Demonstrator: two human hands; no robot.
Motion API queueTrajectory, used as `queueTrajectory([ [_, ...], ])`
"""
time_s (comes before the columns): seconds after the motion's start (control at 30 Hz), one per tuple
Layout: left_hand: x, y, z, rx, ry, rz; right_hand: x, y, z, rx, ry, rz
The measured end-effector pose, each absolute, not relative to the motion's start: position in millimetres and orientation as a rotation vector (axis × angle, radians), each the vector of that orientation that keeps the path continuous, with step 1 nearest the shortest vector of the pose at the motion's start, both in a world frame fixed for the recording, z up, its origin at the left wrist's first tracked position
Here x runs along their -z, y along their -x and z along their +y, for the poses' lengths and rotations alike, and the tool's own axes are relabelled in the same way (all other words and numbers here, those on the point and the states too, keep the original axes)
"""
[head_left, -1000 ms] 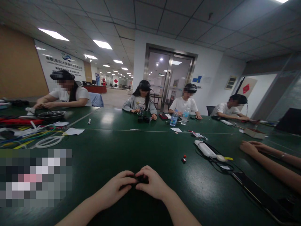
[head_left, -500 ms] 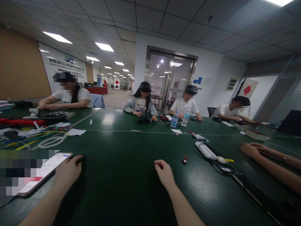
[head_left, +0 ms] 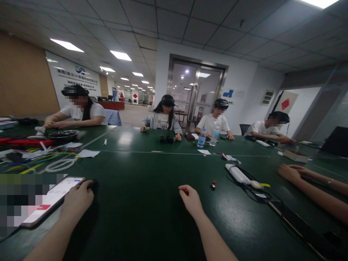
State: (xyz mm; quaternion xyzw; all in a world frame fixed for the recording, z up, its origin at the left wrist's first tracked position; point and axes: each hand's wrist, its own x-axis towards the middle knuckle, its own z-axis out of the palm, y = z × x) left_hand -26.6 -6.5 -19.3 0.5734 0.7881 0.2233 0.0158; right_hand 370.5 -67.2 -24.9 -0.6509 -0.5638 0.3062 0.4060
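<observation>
My left hand rests on the dark green table, against the right side of a lit smartphone. Its fingers are curled, and a small dark thing shows at the fingertips; I cannot make out what it is. Part of the phone is blurred out by blocks. My right hand lies on the table near the middle, fingers folded in and thumb against them, with nothing visible in it. To its right stands a small metallic piece with a red top, apart from the hand.
At right lie a white power strip, black cables and another person's forearms. Loose wires and a coiled white cable lie at left. Two water bottles and a small wrench are farther off. Several people sit opposite.
My left hand's fingers have shifted slightly; my right hand stays put. Across the table, the middle person's one hand has moved away from the black objects, to the left, with something small in it.
</observation>
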Motion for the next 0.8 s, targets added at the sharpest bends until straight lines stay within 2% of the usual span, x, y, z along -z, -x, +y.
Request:
queueTrajectory([
  [0.27,19.3,28.3,-5.0,-0.569,-1.8,2.455,20.8,-368.4,-69.6,-0.801,1.692,-1.401],
  [0.8,14.1,21.6,-8.7,-0.553,-1.775,2.478,18.5,-366.9,-71.0,-0.792,1.672,-1.422],
])
